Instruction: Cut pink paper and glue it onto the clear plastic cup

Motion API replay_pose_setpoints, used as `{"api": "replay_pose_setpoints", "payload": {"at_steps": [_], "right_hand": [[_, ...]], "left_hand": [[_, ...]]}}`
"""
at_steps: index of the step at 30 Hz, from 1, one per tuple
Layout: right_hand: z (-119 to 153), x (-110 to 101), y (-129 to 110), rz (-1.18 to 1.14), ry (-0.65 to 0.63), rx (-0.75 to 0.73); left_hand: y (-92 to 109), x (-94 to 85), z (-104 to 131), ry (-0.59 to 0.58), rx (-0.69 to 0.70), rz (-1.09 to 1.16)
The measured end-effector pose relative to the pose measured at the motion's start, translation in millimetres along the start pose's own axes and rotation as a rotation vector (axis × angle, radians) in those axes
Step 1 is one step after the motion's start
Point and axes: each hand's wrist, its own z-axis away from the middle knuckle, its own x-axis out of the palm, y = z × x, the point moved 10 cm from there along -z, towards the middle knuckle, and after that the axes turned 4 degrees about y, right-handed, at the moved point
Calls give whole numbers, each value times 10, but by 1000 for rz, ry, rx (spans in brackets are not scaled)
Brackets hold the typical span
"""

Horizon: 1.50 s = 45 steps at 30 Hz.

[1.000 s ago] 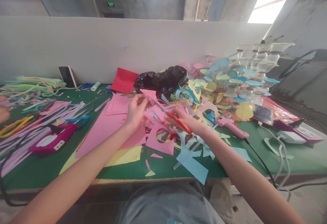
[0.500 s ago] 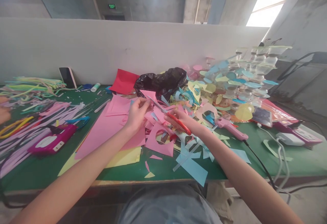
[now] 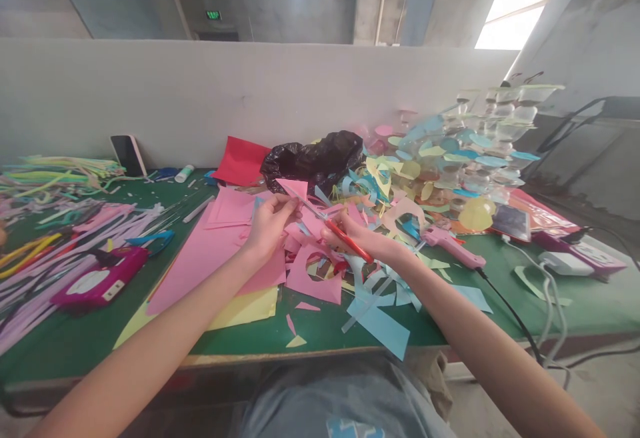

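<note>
Red-handled scissors [image 3: 349,241] meet small pink piece [image 3: 295,188] above scrap-strewn green surface [image 3: 230,341].
L hand [image 3: 273,223] pinched on the pink piece, thumb to fingers; R hand [image 3: 354,235] closed round the scissors' handles, blades at the piece's lower edge. Both held approx. midway btwn surface's L & R ends, black plastic bag [image 3: 333,149] just behind, twd back edge. Pink sheets [image 3: 193,268] lie L of ctr, atop yellow sheets [image 3: 250,308] nr front edge; holed pink sheet [image 3: 300,279] below hands; blue scrap [image 3: 385,331] nr front edge; pink glue gun [image 3: 455,246] R of ctr.
</note>
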Motion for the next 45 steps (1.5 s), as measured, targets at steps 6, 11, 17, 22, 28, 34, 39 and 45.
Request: {"api": "replay_pose_setpoints", "payload": {"at_steps": [6, 11, 17, 22, 28, 34, 39, 45], "right_hand": [[-66, 17, 38, -22, 32, -2], [-51, 25, 23, -45, 25, 48], [33, 16, -87, 54, -45, -9], [7, -16, -51, 124, -62, -71], [-71, -41, 62, 185, -7, -26], [-111, -56, 102, 184, 29, -32], [-128, -72, 107, 183, 54, -44], [-85, -68, 69, 149, 46, 3]], "left_hand": [[-56, -14, -4, 11, -24, 18], [-141, 13, 2, -8, -73, -12], [-1, 34, -26, -96, -56, -133], [71, 4, -96, -234, -106, -258], [37, -11, -88, -364, -218, -389], [172, 95, 6, -414, -165, -450], [165, 128, 25, -427, -188, -372], [42, -98, -114, -198, -201, -343]]}}
